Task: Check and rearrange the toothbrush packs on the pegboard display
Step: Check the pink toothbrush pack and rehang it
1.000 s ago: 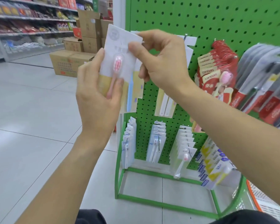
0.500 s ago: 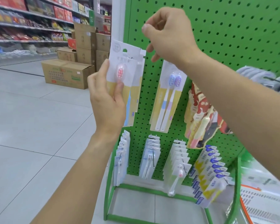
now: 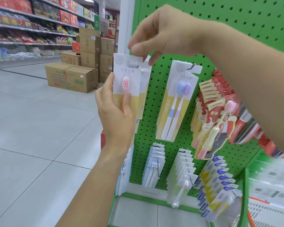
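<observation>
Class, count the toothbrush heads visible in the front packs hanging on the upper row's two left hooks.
3. One pink head in the pack gripped by the left hand, with the right hand at its top; two, blue and purple, in the neighbouring twin pack. Packs behind hide theirs.

Bright, even light fills the shop, throwing only faint, soft shadows on the pale floor tiles (image 3: 39, 128) and the green pegboard (image 3: 236, 27). The wide lens bends the shelves (image 3: 31, 28) at the left edge, and the far right and lower right corner smear into blur. The right hand (image 3: 162, 35) looks slightly soft at its fingertips, and a mild sheen lies on the hanging packs.
</observation>
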`<move>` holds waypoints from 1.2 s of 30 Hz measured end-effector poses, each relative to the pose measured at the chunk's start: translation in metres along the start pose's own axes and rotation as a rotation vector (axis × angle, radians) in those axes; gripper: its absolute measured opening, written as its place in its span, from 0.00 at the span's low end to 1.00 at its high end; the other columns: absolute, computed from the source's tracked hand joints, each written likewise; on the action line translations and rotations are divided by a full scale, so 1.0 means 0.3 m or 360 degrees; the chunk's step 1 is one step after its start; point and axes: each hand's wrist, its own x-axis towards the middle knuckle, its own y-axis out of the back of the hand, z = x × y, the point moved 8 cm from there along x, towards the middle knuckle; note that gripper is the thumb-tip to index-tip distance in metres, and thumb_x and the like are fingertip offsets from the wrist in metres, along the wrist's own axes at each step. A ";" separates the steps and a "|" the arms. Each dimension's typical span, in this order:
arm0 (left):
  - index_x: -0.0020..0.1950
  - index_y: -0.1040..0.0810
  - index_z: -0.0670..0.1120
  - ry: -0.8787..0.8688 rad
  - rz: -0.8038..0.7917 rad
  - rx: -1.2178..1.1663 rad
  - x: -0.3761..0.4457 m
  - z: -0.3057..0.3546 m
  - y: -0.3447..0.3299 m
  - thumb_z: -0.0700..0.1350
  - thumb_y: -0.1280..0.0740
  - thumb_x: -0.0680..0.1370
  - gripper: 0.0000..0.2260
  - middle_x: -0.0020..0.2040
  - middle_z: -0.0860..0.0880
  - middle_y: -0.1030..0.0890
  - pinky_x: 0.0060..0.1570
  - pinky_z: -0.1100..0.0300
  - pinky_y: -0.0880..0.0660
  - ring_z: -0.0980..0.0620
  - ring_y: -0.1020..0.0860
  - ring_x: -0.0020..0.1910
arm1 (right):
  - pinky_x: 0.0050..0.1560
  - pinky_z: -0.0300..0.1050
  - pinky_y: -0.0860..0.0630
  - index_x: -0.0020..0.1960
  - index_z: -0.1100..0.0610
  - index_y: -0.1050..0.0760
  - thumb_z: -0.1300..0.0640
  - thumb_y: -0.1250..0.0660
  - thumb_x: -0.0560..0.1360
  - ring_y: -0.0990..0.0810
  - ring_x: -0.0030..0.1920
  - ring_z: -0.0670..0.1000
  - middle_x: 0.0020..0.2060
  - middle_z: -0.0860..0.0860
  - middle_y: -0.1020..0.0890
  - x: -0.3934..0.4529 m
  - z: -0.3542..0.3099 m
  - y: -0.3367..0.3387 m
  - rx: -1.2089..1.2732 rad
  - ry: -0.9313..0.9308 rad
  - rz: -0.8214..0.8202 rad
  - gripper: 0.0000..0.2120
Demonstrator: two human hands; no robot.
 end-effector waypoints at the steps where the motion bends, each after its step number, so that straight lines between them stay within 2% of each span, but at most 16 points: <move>1: 0.76 0.31 0.48 0.0035 -0.0016 -0.0009 -0.002 -0.005 -0.005 0.39 0.33 0.81 0.23 0.63 0.47 0.28 0.62 0.53 0.25 0.49 0.25 0.61 | 0.45 0.43 0.16 0.55 0.59 0.17 0.59 0.28 0.78 0.14 0.44 0.50 0.46 0.56 0.14 0.002 0.001 -0.002 -0.0044 0.0012 0.0024 0.08; 4: 0.76 0.31 0.49 0.0075 -0.0049 -0.0023 -0.002 -0.007 -0.016 0.40 0.33 0.81 0.23 0.64 0.48 0.28 0.63 0.54 0.25 0.51 0.26 0.62 | 0.41 0.38 0.17 0.54 0.58 0.17 0.62 0.27 0.77 0.15 0.37 0.45 0.45 0.55 0.14 0.009 0.007 -0.003 -0.0248 -0.0010 0.0057 0.06; 7: 0.75 0.30 0.49 0.0068 -0.0086 -0.0040 0.006 -0.007 -0.023 0.39 0.32 0.81 0.23 0.63 0.49 0.28 0.56 0.70 0.25 0.56 0.26 0.60 | 0.35 0.32 0.22 0.53 0.57 0.17 0.63 0.28 0.77 0.18 0.31 0.39 0.43 0.52 0.14 0.018 0.023 -0.001 -0.0459 -0.0089 0.0003 0.06; 8: 0.74 0.29 0.49 0.0054 -0.0113 -0.0022 0.010 -0.007 -0.026 0.39 0.32 0.80 0.23 0.63 0.49 0.27 0.55 0.71 0.26 0.58 0.26 0.59 | 0.34 0.32 0.22 0.53 0.56 0.17 0.63 0.28 0.77 0.19 0.30 0.39 0.42 0.51 0.14 0.020 0.030 0.001 -0.0495 -0.0109 -0.0012 0.06; 11: 0.74 0.29 0.50 -0.0007 -0.0257 0.0098 0.023 -0.018 -0.046 0.41 0.29 0.79 0.24 0.63 0.50 0.24 0.59 0.59 0.24 0.57 0.25 0.59 | 0.34 0.33 0.22 0.50 0.53 0.17 0.61 0.28 0.77 0.18 0.31 0.38 0.41 0.49 0.13 0.026 0.055 0.001 -0.0621 -0.0199 -0.0084 0.04; 15: 0.75 0.30 0.50 -0.0038 -0.0329 0.0174 0.026 -0.039 -0.060 0.43 0.27 0.77 0.27 0.63 0.49 0.23 0.60 0.50 0.23 0.53 0.23 0.60 | 0.46 0.45 0.18 0.49 0.52 0.17 0.55 0.27 0.77 0.14 0.40 0.44 0.40 0.47 0.13 0.038 0.089 0.016 -0.0593 -0.0359 -0.0152 0.02; 17: 0.75 0.30 0.50 -0.0036 -0.0343 0.0188 0.027 -0.048 -0.066 0.42 0.27 0.77 0.28 0.64 0.49 0.23 0.60 0.47 0.23 0.51 0.23 0.60 | 0.47 0.45 0.18 0.50 0.52 0.17 0.55 0.29 0.78 0.14 0.39 0.43 0.41 0.48 0.13 0.064 0.103 0.048 -0.0628 -0.0383 -0.0049 0.02; 20: 0.76 0.30 0.51 -0.0043 -0.0340 0.0194 0.025 -0.055 -0.071 0.43 0.27 0.77 0.28 0.64 0.49 0.23 0.60 0.46 0.23 0.49 0.22 0.60 | 0.43 0.43 0.20 0.53 0.51 0.18 0.58 0.32 0.79 0.15 0.41 0.48 0.46 0.50 0.14 0.119 0.144 0.085 -0.0828 -0.0423 0.0110 0.06; 23: 0.75 0.30 0.51 -0.0068 -0.0328 0.0207 0.024 -0.058 -0.073 0.44 0.27 0.77 0.28 0.60 0.50 0.23 0.56 0.45 0.22 0.50 0.22 0.55 | 0.38 0.39 0.24 0.59 0.52 0.19 0.57 0.32 0.79 0.16 0.40 0.47 0.50 0.51 0.15 0.153 0.212 0.052 -0.0901 -0.0559 -0.0041 0.09; 26: 0.75 0.30 0.52 -0.0070 -0.0320 0.0217 0.030 -0.061 -0.069 0.44 0.27 0.77 0.27 0.60 0.50 0.23 0.56 0.45 0.22 0.49 0.22 0.54 | 0.34 0.37 0.26 0.60 0.55 0.20 0.57 0.32 0.80 0.17 0.30 0.41 0.44 0.49 0.16 0.178 0.257 0.005 -0.0915 -0.0642 -0.0136 0.10; 28: 0.75 0.30 0.52 -0.0062 -0.0319 0.0204 0.032 -0.063 -0.067 0.44 0.27 0.77 0.27 0.59 0.50 0.22 0.55 0.45 0.22 0.50 0.22 0.53 | 0.34 0.40 0.23 0.60 0.58 0.21 0.59 0.33 0.81 0.18 0.25 0.41 0.41 0.49 0.17 0.206 0.279 -0.013 -0.0922 -0.0683 -0.0111 0.09; 32: 0.75 0.29 0.51 -0.0065 -0.0326 0.0197 0.024 -0.058 -0.066 0.45 0.28 0.76 0.27 0.57 0.50 0.23 0.55 0.45 0.23 0.49 0.22 0.51 | 0.36 0.45 0.18 0.52 0.63 0.22 0.61 0.34 0.78 0.16 0.29 0.51 0.38 0.55 0.15 0.256 0.284 0.003 -0.1141 -0.0681 0.0077 0.05; 34: 0.75 0.30 0.51 -0.0059 -0.0337 0.0202 0.025 -0.058 -0.065 0.45 0.28 0.77 0.27 0.58 0.50 0.23 0.55 0.45 0.23 0.48 0.22 0.52 | 0.37 0.47 0.17 0.54 0.62 0.23 0.61 0.34 0.79 0.16 0.33 0.52 0.43 0.57 0.16 0.271 0.278 0.006 -0.1231 -0.0644 0.0119 0.06; 36: 0.75 0.30 0.51 -0.0068 -0.0343 0.0203 0.030 -0.058 -0.062 0.45 0.28 0.77 0.27 0.58 0.49 0.23 0.56 0.45 0.23 0.48 0.22 0.53 | 0.44 0.51 0.16 0.60 0.62 0.25 0.61 0.34 0.80 0.14 0.37 0.55 0.51 0.58 0.19 0.277 0.286 -0.009 -0.1233 -0.0676 0.0058 0.10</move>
